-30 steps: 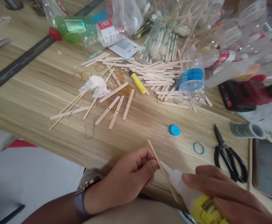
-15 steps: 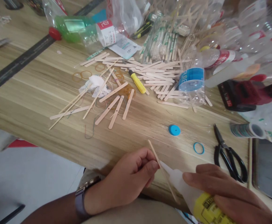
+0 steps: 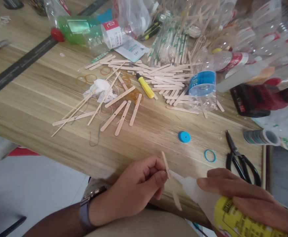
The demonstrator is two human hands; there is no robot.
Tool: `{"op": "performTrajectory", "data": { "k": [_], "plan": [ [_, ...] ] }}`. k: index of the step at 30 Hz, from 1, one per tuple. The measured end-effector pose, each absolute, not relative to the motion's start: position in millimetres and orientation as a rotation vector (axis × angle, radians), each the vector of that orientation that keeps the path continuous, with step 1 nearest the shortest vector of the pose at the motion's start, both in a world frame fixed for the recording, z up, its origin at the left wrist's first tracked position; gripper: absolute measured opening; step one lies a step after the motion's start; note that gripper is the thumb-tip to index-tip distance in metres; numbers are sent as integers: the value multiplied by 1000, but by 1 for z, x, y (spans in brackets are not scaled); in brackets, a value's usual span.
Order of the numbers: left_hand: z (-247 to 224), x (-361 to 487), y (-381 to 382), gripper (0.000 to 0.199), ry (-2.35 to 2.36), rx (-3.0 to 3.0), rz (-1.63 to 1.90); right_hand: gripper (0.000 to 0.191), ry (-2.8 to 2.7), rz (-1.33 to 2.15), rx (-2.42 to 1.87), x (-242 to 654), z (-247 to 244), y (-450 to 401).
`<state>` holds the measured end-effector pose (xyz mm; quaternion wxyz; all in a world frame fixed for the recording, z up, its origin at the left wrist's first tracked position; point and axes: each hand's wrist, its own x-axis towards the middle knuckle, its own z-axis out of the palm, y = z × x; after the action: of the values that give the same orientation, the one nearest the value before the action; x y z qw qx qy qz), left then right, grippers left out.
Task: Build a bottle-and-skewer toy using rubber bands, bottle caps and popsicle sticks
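Note:
Between the thumb and fingers of my left hand (image 3: 141,184) is a flat wooden stick (image 3: 174,194), held at a slant near the table's front edge. My right hand (image 3: 247,194) is wrapped round a glue bottle (image 3: 232,214) with a yellow label. The bottle's narrow white nozzle points left, and its tip is at the stick beside my left fingertips. Whether glue is coming out cannot be made out. Beyond my hands lie a blue cap (image 3: 184,136) and a blue ring (image 3: 210,155).
Black-handled scissors (image 3: 242,161) lie right of the ring, near a thread spool (image 3: 261,137) and a phone (image 3: 285,177). Farther back are a yellow screwdriver (image 3: 145,87), many wooden sticks (image 3: 168,79), a red power tool (image 3: 259,98) and plastic bottles (image 3: 76,29).
My right hand and the bottle have shifted slightly right and up. In my left hand the stick has turned a little, its lower end moving left.

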<state>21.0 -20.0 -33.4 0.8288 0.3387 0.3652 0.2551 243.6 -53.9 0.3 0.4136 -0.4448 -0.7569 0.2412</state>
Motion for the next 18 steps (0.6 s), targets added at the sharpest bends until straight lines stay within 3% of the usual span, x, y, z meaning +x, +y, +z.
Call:
{"op": "performTrajectory", "data": {
  "k": [6, 18],
  "plan": [
    [-39, 21, -22, 31, 737, 671, 561, 53, -1957, 712, -1027, 254, 7, -43],
    [-39, 22, -22, 25, 762, 672, 536, 55, -1952, 718, -1008, 247, 10, -40]
  ]
}}
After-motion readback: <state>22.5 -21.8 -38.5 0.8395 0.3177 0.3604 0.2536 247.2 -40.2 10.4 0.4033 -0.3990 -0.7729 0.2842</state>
